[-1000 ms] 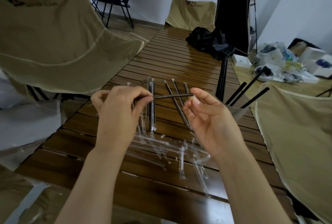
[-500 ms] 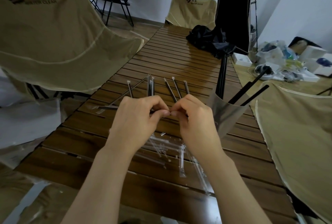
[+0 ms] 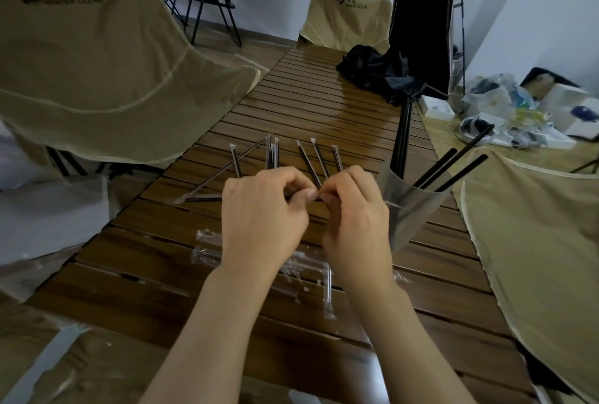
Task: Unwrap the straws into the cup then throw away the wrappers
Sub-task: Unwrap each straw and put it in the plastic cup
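My left hand (image 3: 262,212) and my right hand (image 3: 353,219) meet fingertip to fingertip above the slatted wooden table (image 3: 324,112). Both pinch one wrapped black straw (image 3: 202,198) that lies level and sticks out to the left of my left hand. Several more wrapped straws (image 3: 311,157) lie on the table just beyond my hands. A clear plastic cup (image 3: 405,209) stands to the right of my right hand, with several bare black straws (image 3: 450,167) leaning in it. Empty clear wrappers (image 3: 304,269) lie on the table under my wrists.
Tan folding chairs stand at the left (image 3: 97,56), at the far end (image 3: 346,18) and at the right (image 3: 534,241). A crumpled black cloth (image 3: 379,73) lies at the table's far right. Boxes and bags (image 3: 518,112) clutter the floor at the right.
A second ago my hands were apart, the left one holding the straw out level. They have since come together at the straw's right end and lowered slightly.
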A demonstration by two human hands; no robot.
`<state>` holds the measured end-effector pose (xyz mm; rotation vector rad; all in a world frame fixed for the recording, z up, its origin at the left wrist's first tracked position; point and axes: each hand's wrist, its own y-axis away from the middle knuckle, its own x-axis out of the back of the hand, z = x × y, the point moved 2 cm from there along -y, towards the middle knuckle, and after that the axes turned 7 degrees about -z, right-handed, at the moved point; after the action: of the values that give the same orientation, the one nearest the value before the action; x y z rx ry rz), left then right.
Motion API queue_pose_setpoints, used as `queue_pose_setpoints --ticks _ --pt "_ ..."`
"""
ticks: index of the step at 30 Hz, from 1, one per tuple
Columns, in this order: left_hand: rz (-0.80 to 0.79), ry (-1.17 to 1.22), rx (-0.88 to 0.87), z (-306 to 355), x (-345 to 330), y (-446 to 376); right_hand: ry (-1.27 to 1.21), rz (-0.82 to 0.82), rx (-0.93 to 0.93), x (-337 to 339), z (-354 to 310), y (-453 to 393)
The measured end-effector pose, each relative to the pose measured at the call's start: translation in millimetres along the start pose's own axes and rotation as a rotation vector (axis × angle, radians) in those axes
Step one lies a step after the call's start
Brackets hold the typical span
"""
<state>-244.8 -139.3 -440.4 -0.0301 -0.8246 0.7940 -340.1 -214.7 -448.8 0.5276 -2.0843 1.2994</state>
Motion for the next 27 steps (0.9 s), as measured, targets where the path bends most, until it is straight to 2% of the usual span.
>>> queue_pose_setpoints --ticks 6,11,16,22,27 --pt "-0.08 0.056 0.192 -4 1 -1 0.021 -0.03 0.062 -5 0 4" --pt "-0.114 0.03 0.196 -6 4 -1 0.026 -0.087 0.021 -9 0 3" --pt "-0.153 0.053 0.316 -11 1 0 0.069 -0.11 0.105 -11 1 3" --pt "-0.089 -0.016 0.339 -15 6 0 0.034 -0.099 0.038 -9 7 1" --pt "-0.121 -0.081 0.222 -15 13 -1 -0.033 -0.195 0.021 -8 18 -3"
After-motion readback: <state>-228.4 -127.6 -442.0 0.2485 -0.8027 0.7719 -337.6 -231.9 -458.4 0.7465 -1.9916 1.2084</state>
